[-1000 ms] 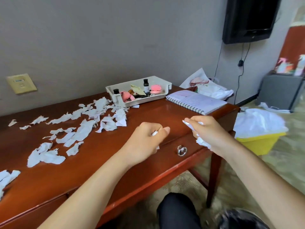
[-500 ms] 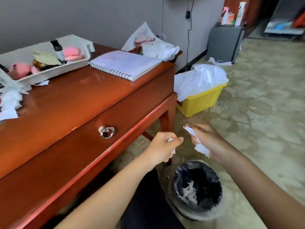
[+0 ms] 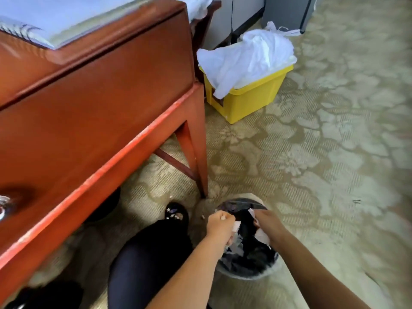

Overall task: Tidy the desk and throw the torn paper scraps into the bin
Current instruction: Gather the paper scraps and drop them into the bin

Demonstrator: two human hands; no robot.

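Both my hands hang over the round bin (image 3: 249, 274) with a black liner, which stands on the carpet by the desk leg. My left hand (image 3: 219, 227) is closed around white paper scraps (image 3: 236, 226) that poke out between its fingers. My right hand (image 3: 268, 224) also grips torn white paper scraps (image 3: 263, 236), which dangle into the bin's mouth. A few pale scraps lie inside the liner. The red-brown wooden desk (image 3: 100, 90) fills the upper left; its top with the remaining scraps is out of view.
A spiral notebook (image 3: 55, 18) lies at the desk's corner. A yellow box (image 3: 249, 94) draped with white plastic stands on the carpet beyond the desk leg (image 3: 196, 152). My knee in black and a black shoe (image 3: 176, 214) are left of the bin.
My view has swung down from the desktop to the floor. Both hands, still holding scraps, have dropped from desk height to just above the bin's mouth.
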